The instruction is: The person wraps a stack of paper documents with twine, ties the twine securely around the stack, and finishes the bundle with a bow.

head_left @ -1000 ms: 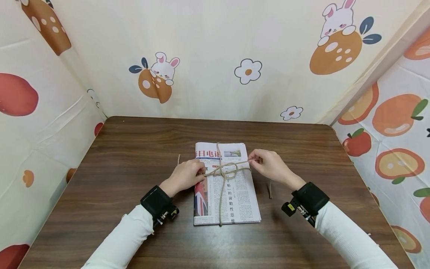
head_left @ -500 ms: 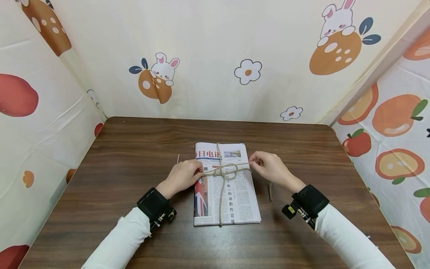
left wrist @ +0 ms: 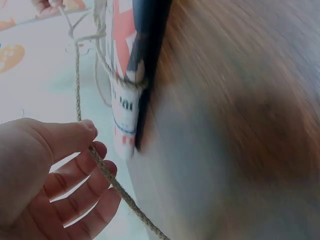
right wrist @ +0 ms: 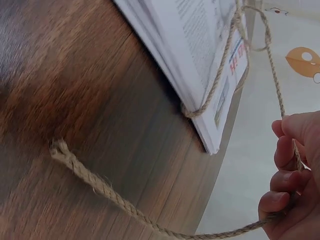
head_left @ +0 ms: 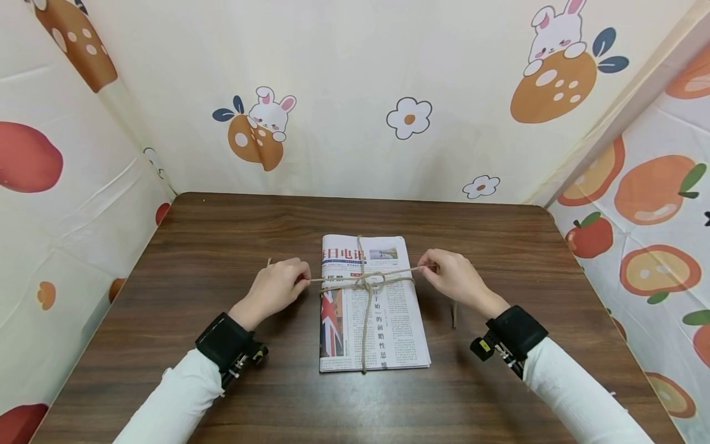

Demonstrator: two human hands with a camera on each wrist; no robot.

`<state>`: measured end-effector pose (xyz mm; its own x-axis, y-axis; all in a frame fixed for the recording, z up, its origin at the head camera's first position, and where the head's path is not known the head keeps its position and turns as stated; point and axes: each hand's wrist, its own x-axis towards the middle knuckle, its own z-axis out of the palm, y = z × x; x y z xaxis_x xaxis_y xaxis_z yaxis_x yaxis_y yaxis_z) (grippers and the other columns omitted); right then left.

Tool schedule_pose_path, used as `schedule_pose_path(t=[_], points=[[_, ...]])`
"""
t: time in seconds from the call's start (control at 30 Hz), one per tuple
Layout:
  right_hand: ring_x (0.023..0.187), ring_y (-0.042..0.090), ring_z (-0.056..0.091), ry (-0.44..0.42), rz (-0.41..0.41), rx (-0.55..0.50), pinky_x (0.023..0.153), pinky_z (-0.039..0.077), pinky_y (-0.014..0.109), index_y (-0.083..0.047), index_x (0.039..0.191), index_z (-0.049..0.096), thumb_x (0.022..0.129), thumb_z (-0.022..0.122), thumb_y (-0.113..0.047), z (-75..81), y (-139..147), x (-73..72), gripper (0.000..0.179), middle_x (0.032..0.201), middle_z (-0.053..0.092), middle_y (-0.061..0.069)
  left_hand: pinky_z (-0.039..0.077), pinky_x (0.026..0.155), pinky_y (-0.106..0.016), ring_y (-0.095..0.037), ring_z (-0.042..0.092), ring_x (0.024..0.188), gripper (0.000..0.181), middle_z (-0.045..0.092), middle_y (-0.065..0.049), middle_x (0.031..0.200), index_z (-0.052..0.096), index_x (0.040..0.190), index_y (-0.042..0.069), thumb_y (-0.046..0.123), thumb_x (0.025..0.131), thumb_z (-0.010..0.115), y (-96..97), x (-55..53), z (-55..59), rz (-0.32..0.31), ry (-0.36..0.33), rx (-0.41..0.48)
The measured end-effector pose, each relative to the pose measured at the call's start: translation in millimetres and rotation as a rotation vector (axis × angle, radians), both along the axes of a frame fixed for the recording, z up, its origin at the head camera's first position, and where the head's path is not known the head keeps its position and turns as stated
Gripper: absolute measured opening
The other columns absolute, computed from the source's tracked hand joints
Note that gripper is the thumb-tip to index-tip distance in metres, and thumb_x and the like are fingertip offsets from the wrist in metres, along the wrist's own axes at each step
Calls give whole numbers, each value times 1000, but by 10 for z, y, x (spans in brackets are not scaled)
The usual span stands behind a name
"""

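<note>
A folded stack of newspapers point(head_left: 394, 333) lies on the wooden table, bound crosswise with twine point(head_left: 363, 333). Near the middle of its top face the twine crosses in a small looped knot point(head_left: 370, 281). Left of the stack, my left hand point(head_left: 274, 288) pinches one twine end between thumb and index finger; the tail point(left wrist: 131, 201) runs on past the fingers. On the other side my right hand point(head_left: 457, 279) grips the other end, whose frayed tip point(right wrist: 62, 150) hangs loose below. Both strands stretch from the knot to the hands, raised above the paper.
The brown wooden table point(head_left: 222, 240) extends around the stack on every side. Behind it hangs a pale curtain point(head_left: 344, 142) printed with rabbits and flowers, and a fruit-printed sheet point(head_left: 649, 246) borders the right side.
My left hand has moved left, away from the stack, drawing its strand out. The right hand has shifted slightly right. The loops at the knot have become smaller, and the newspapers have stayed put.
</note>
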<state>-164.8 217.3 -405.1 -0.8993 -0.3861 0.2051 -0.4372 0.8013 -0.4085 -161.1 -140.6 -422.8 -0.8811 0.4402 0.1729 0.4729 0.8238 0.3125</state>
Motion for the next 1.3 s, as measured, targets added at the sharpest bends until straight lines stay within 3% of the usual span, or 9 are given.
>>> schedule_pose_path(t=[0.53, 1.3], points=[[53, 9, 40, -27, -46, 59, 49, 32, 25, -17, 82, 62, 86, 62, -15, -175, 190, -37, 4, 66, 52, -5, 36, 48, -25, -8, 44, 56, 8, 54, 4, 75, 61, 78, 17, 15, 82, 68, -440, 127, -37, 45, 11, 11], [46, 9, 37, -89, -74, 137, 42, 27, 25, -18, 83, 58, 87, 59, -16, -362, 399, 42, 4, 58, 45, -6, 37, 51, -26, -7, 45, 57, 11, 56, 5, 75, 60, 79, 18, 14, 81, 70, -688, 209, -159, 43, -26, 15]])
